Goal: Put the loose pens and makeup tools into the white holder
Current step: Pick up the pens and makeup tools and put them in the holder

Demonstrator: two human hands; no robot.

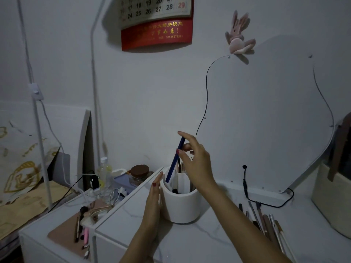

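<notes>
The white holder [181,205] stands on the white marble-look table [199,242], with dividers and a few tools inside. My left hand [152,204] lies flat against its left side, fingers straight. My right hand [195,158] hovers above the holder, pinching a long blue pen [174,162] between thumb and fingers. The pen is tilted, its lower tip just inside the holder's rim. Several loose pens and makeup tools [266,223] lie in a row on the table to the right.
A wavy mirror [275,120] leans on the wall behind, with a black cable [247,188] below it. A woven basket [334,202] sits at far right. To the left, a lower drawer unit [76,224] holds brushes, a bottle and a jar [139,174].
</notes>
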